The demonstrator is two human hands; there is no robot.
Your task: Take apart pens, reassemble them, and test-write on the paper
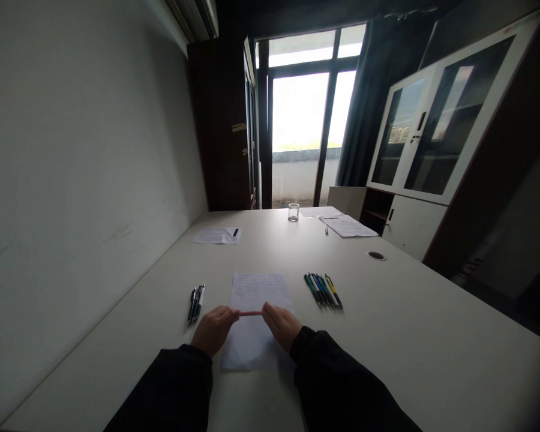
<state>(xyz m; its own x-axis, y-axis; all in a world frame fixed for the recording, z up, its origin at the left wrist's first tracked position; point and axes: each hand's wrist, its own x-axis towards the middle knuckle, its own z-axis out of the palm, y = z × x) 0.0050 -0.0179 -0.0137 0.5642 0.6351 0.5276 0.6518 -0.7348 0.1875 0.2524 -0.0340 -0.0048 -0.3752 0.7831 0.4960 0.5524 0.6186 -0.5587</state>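
A thin reddish pen-like stick (pixel 251 313) runs level between my two hands, its ends hidden in the fingers. My left hand (pixel 216 329) pinches one end, and my right hand (pixel 281 324) is closed on the other. Below them lies a sheet of lined paper (pixel 256 348) with writing on its upper part. To the left of the paper, close to my left hand, are a few black and white pens (pixel 196 305) side by side. Several green, blue, white and yellow pens (pixel 323 291) form a slanted row beyond my right hand.
The white table (pixel 387 336) meets a wall on the left. Toward its far end are a clear glass (pixel 293 212), a paper with a dark strip (pixel 218 235), more papers (pixel 348 226) and a single pen (pixel 326 228). A round cable hole (pixel 377 256) is at the right.
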